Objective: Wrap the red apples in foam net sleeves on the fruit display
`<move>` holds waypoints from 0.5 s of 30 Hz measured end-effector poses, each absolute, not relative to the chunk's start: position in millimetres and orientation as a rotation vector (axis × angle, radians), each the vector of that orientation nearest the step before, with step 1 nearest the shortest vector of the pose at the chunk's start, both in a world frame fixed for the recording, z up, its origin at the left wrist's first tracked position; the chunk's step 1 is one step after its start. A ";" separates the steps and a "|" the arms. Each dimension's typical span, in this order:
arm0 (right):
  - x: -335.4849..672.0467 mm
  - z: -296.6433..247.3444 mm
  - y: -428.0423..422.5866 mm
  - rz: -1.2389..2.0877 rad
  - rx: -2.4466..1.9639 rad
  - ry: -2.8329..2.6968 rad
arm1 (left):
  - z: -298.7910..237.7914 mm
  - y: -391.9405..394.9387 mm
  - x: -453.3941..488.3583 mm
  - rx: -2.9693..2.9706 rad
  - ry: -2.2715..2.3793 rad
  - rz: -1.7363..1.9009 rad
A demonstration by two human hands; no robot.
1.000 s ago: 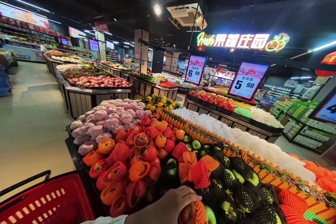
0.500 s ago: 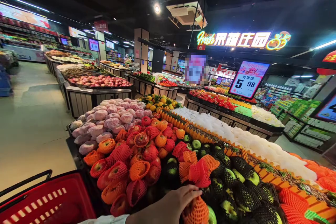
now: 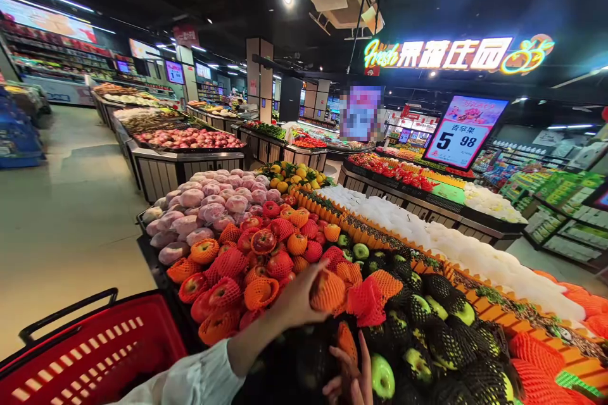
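My left hand (image 3: 300, 296) reaches in from the lower left in a pale sleeve and is closed round a fruit in an orange foam net (image 3: 329, 292). It is above the border between the red apples (image 3: 223, 294) and the green apples in black nets (image 3: 420, 307). Below, at the bottom edge, my right hand (image 3: 352, 372) shows fingers stretched apart, close around an orange piece (image 3: 347, 342); whether they touch it is unclear. Beside that hand is a bare green apple (image 3: 382, 376). Loose red foam netting (image 3: 366, 302) lies crumpled just beyond.
A red shopping basket (image 3: 95, 354) with a black handle stands at lower left. Pale wrapped fruit (image 3: 204, 202) is heaped beyond the red apples. White-wrapped fruit (image 3: 427, 234) runs along the right, behind an orange divider. A price screen (image 3: 466, 133) hangs above; an aisle (image 3: 90, 202) runs at left.
My left hand has lifted from the front of the green apples, up and slightly left, with the orange-netted fruit. My right hand has come into view from below. The camera has turned slightly left.
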State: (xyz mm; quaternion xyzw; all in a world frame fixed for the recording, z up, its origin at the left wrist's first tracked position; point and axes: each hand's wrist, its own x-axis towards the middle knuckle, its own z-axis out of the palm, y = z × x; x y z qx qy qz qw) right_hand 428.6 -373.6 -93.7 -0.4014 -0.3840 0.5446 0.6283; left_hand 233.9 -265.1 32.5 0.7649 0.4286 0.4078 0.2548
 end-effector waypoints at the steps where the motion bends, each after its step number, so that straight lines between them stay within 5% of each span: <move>1: 428.7 -96.2 -372.5 1.254 -0.913 -0.862 | 39.8 -253.1 221.2 2.053 1.249 1.193; 9: 435.9 -96.5 -376.6 1.265 -0.909 -0.893 | 75.8 -165.7 135.6 1.781 1.771 1.753; 15: 438.9 -104.4 -373.7 1.310 -0.868 -0.892 | 72.3 -125.9 127.0 2.004 1.975 1.158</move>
